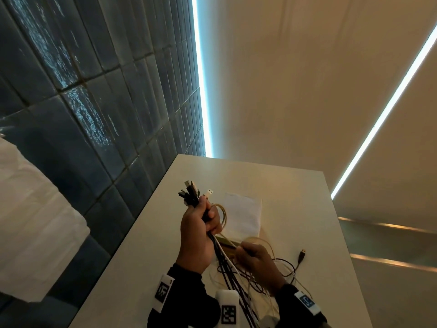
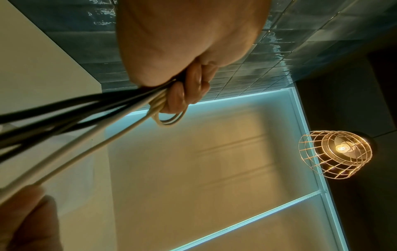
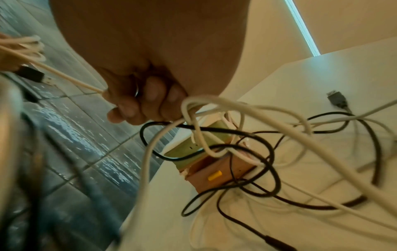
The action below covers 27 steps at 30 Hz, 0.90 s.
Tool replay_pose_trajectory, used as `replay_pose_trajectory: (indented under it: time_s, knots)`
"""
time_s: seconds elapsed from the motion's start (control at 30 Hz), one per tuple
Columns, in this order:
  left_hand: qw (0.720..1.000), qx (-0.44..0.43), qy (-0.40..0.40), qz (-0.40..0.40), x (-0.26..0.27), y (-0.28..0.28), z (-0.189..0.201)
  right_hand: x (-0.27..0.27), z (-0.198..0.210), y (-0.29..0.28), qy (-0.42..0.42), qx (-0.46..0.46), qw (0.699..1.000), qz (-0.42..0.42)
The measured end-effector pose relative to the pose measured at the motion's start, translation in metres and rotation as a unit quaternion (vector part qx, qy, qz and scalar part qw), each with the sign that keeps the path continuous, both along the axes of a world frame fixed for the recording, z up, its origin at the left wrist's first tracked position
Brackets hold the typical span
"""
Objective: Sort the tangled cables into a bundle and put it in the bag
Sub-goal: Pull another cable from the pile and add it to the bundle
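Glossy blue-grey wall tiles [image 1: 78,110] and strip lighting frame a white tabletop [image 1: 146,252] where I sort a tangle of black and white charging cables [image 1: 238,278]. I raise my left hand [image 1: 197,235] above the surface, fingers curled tight round a gathered bunch of those cables, their USB plugs [image 1: 192,189] fanning out above my fist and a small cream loop [image 2: 168,119] hanging beside my knuckles. My right hand [image 1: 256,259] sits lower and just to the right, thumb and curled fingers [image 3: 137,101] pinching a single cream-white cable [image 3: 64,76] that runs taut toward the left hand's bunch. Below both hands, the loose ends trail onto the table in knotted loops, draped across a small green-and-brown box with a yellow tab [image 3: 212,163]. One dark USB plug [image 1: 302,254] lies alone on the table to the right of the heap. Beyond my hands, a flat white cloth bag [image 1: 243,216] lies on the tabletop, touching none of the cables I hold. A wire-caged hanging bulb [image 2: 337,152] glows overhead in the left wrist view.
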State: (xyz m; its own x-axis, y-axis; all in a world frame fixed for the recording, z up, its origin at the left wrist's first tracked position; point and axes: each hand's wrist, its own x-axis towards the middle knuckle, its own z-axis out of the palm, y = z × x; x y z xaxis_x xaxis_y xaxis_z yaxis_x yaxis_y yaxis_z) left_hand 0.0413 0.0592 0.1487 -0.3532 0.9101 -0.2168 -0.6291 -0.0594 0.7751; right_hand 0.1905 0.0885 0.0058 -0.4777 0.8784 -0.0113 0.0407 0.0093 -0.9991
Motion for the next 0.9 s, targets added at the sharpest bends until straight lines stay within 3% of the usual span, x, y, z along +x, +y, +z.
replay_pose_trajectory:
  time_s: [0.33, 0.47, 0.57, 0.67, 0.77, 0.9]
  knots:
    - [1.0, 0.005, 0.009, 0.006, -0.006, -0.006, 0.007, 0.012, -0.024, 0.0, -0.039, -0.042, 0.998, 0.001]
    - [0.999, -0.014, 0.032, 0.005, -0.001, -0.005, 0.007, 0.012, -0.024, 0.004, -0.072, -0.039, 0.996, -0.045]
    - [0.998, -0.039, 0.041, 0.002, 0.0, -0.002, 0.003, 0.013, -0.004, 0.008, -0.053, -0.052, 0.99, -0.123]
    - [0.997, -0.066, 0.032, -0.011, 0.001, -0.001, 0.0, 0.015, 0.03, 0.014, 0.053, -0.093, 0.98, -0.168]
    - [0.994, -0.104, 0.031, -0.016, 0.007, 0.002, -0.003, 0.011, 0.068, 0.016, 0.125, -0.064, 0.978, -0.157]
    - [0.987, -0.153, 0.051, -0.024, 0.015, 0.005, -0.005, 0.001, 0.103, 0.007, 0.133, 0.025, 0.985, -0.108]
